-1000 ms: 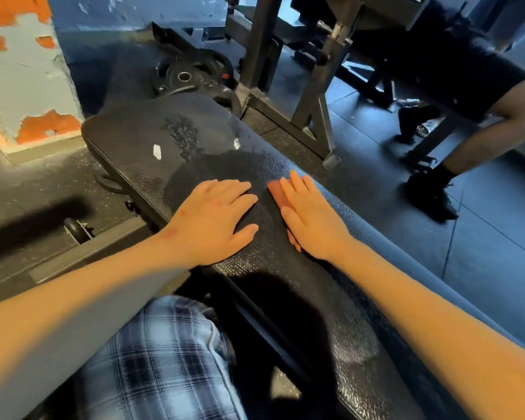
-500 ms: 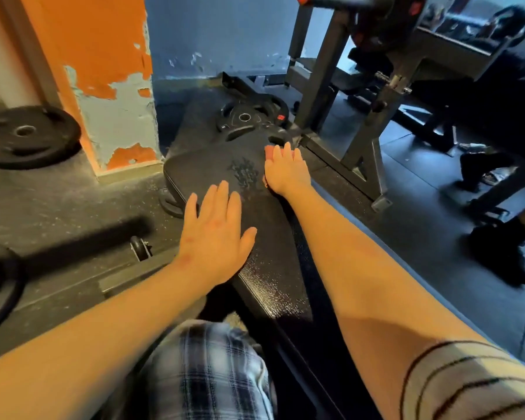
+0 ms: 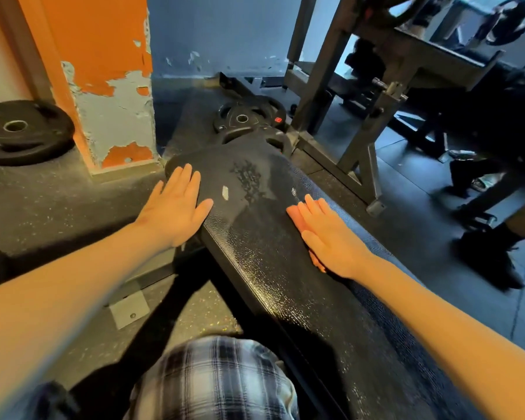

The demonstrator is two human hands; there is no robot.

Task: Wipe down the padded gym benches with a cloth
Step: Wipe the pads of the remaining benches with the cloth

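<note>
Centrally, the padded gym bench (image 3: 270, 268), a black textured surface, fills the middle of the view. Its long axis runs from the lower right, beside the person's plaid-clad knee (image 3: 219, 380), away to a rounded far end at the upper middle, just short of a stack of weight plates (image 3: 246, 119). Beyond its right side stands a steel rack frame (image 3: 361, 131), and to the left a pillar (image 3: 103, 71) with peeling orange paint. Both bare forearms reach forward over the pad. The left hand (image 3: 176, 207) lies flat at the far left corner, fingers straight and together, palm partly overhanging the edge. The right hand (image 3: 328, 237) lies flat on the right half, nearer the viewer, fingers straight and pointing away along the pad. A pinkish strip (image 3: 294, 215) shows under its fingers; whether that is the cloth cannot be told. A small white scuff (image 3: 225, 192) marks the pad between the hands.
</note>
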